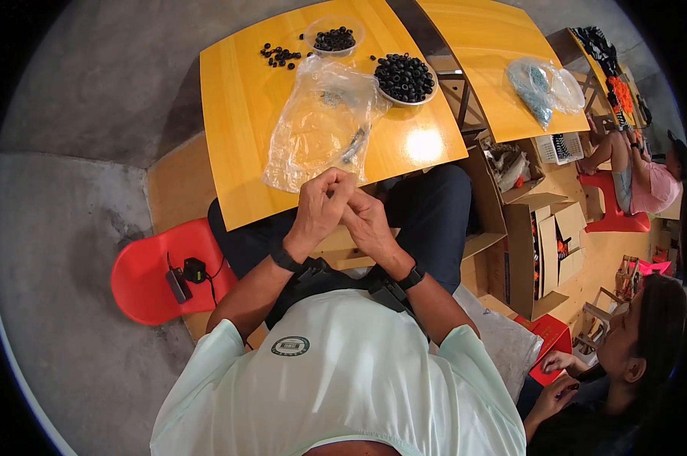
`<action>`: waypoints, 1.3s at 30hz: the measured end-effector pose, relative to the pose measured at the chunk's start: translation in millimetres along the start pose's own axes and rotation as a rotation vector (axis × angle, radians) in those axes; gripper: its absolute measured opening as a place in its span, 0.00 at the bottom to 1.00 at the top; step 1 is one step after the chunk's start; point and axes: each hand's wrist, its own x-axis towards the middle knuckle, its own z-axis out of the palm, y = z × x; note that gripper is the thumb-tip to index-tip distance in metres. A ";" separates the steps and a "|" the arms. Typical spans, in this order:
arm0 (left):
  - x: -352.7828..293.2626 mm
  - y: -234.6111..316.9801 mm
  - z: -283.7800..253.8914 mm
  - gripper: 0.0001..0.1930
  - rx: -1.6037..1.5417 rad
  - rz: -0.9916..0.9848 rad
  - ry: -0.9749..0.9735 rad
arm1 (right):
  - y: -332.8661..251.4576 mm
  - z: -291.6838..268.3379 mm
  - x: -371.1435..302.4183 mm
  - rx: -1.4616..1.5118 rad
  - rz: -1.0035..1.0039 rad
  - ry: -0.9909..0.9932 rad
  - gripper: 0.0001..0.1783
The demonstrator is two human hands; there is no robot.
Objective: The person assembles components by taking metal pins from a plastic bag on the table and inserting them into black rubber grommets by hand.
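My left hand (322, 207) and my right hand (371, 224) meet just off the near edge of the yellow table (233, 144), above my lap. Their fingertips are pressed together, closed in a pinch. Whatever sits between them is hidden or too small to make out. Right beyond my fingers lies a crumpled clear plastic bag (305, 133) with a few small greyish bits in it. Farther back, a bowl (433, 94) is heaped with small black bead-like pieces (404, 76). A clear round tub (360, 34) holds more of them, and several lie loose beside it.
Left of me stands a red stool (134, 277) carrying a black adapter (178, 285) and cable. A second table (480, 45) holds a bag of bluish bits (532, 87). Cardboard boxes (522, 251) line the floor at right. Two people sit on the right side, one nearby.
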 end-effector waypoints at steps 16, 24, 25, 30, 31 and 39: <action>9.6 -6.9 25.5 0.12 -0.502 -0.147 0.198 | 10.7 -9.5 14.3 -0.118 -0.102 -0.031 0.11; 3.4 -10.9 25.1 0.14 -0.518 -0.112 0.118 | 1.4 -4.6 9.9 -0.142 -0.256 0.039 0.09; 3.0 -10.2 26.0 0.15 -0.552 -0.135 0.111 | 1.7 -7.1 8.3 -0.147 -0.231 0.014 0.11; 5.4 2.7 22.3 0.16 -0.533 -0.192 0.042 | 4.5 -8.8 6.7 -0.133 -0.213 0.007 0.11; 6.2 5.9 23.3 0.16 -0.551 -0.185 0.036 | 2.0 -9.3 6.5 -0.139 -0.226 0.003 0.10; 7.8 1.7 21.4 0.15 -0.556 -0.150 0.002 | 1.5 -8.6 8.1 -0.168 -0.273 0.018 0.09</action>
